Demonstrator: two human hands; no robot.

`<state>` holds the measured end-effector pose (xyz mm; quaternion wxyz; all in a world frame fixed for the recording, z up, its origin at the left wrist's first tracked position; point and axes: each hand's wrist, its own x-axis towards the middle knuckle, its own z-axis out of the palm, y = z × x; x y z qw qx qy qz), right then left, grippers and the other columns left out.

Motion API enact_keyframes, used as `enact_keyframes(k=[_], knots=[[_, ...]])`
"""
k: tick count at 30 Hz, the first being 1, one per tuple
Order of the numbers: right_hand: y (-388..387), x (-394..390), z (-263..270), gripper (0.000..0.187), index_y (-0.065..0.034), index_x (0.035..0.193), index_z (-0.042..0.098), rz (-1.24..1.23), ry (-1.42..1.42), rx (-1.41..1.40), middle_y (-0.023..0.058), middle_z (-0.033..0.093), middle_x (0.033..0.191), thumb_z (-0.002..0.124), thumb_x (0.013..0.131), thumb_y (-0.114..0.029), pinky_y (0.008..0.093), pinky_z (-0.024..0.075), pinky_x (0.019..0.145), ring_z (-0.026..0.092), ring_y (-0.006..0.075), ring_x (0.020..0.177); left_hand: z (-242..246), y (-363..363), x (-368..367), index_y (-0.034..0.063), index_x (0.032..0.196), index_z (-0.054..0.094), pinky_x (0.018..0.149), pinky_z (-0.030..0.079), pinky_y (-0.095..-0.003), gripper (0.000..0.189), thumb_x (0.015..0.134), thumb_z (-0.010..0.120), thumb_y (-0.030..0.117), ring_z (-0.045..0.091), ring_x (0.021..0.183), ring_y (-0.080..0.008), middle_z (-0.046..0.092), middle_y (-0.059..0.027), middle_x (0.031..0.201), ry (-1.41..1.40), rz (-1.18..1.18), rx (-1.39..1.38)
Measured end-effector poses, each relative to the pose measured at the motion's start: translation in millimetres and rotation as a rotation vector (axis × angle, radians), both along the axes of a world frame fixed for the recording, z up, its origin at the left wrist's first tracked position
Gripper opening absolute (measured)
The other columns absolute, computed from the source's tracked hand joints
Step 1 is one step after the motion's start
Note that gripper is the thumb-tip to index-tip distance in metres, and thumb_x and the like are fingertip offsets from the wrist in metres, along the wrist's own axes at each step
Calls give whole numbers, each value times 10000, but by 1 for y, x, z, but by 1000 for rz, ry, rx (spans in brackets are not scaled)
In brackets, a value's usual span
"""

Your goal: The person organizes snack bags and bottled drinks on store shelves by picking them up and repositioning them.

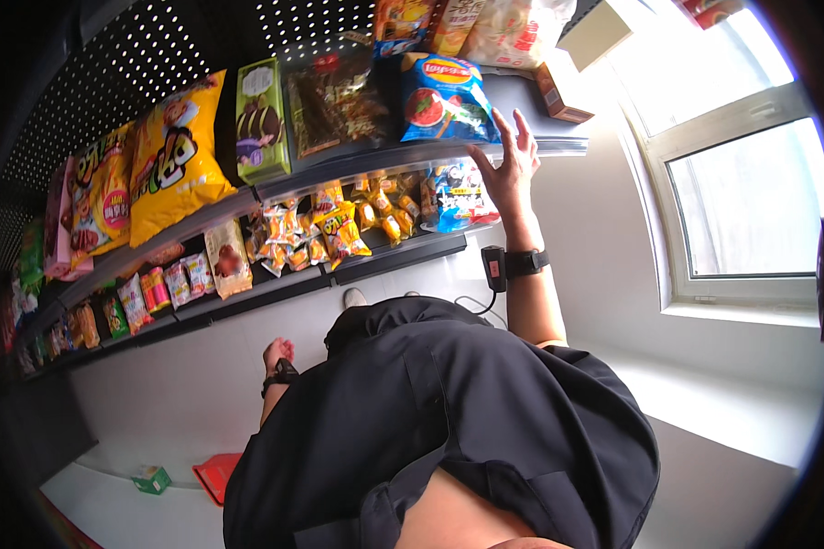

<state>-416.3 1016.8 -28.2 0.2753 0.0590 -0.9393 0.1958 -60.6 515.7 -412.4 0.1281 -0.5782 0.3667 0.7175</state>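
Observation:
My right hand (511,161) is raised at the upper shelf, its fingers spread at the lower right edge of a blue Lay's chip bag (446,99). Whether the fingertips touch the bag I cannot tell. Left of that bag lies a dark clear-fronted snack pack (333,99), then a green box (262,120) and a large yellow snack bag (178,161). My left hand (279,350) hangs low beside my body, away from the shelves, with fingers curled; whether anything is inside them cannot be seen. Both wrists wear black straps.
Small wrapped snacks (285,237) and a blue-white bag (459,195) fill the lower shelf (398,261). A brown box (562,92) stands at the upper shelf's right end. A window (745,199) is at the right. A red container (216,477) and a green box (151,480) lie low at left.

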Motion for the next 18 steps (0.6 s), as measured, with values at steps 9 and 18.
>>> enact_keyframes(k=[9, 18], knots=[[139, -93, 0, 1161, -210, 1581, 347, -504, -2, -94, 198, 355, 1591, 826, 657, -725, 579, 263, 1184, 291, 417, 1475, 23, 11, -18, 100, 999, 617, 499, 556, -321, 108, 950, 637, 194, 677, 634, -205, 691, -76, 810, 61, 99, -80], [184, -145, -5, 1025, -138, 1505, 448, -414, -191, -254, 200, 526, 1403, 896, 664, -515, 512, 431, 1103, 487, 393, 1339, 45, 30, -25, -7, 952, 586, 514, 548, -372, 125, 942, 611, 116, 647, 608, -251, 655, -142, 768, 144, -16, -215]])
